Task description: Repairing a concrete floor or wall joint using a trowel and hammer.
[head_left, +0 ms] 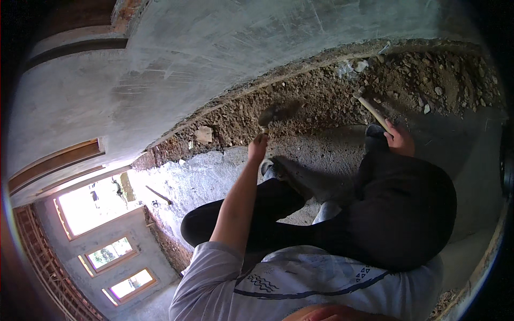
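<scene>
My left hand (258,147) is closed round the handle of a trowel. The trowel's dark rounded blade (267,115) is over the strip of loose soil and stones (316,101) along the wall. On the right, my right hand (400,140) grips the pale wooden handle of a hammer (373,112). The hammer's small head lies at or just over the rubble; whether it touches is unclear. Both hands are beyond my bent knees, well apart from each other.
A grey plastered wall (214,48) runs along the rubble strip. A flat brownish stone piece (204,135) and crumpled pale plastic (347,68) lie in the strip. Bright window openings (91,206) are at the left. Rough concrete floor (332,152) lies around my feet.
</scene>
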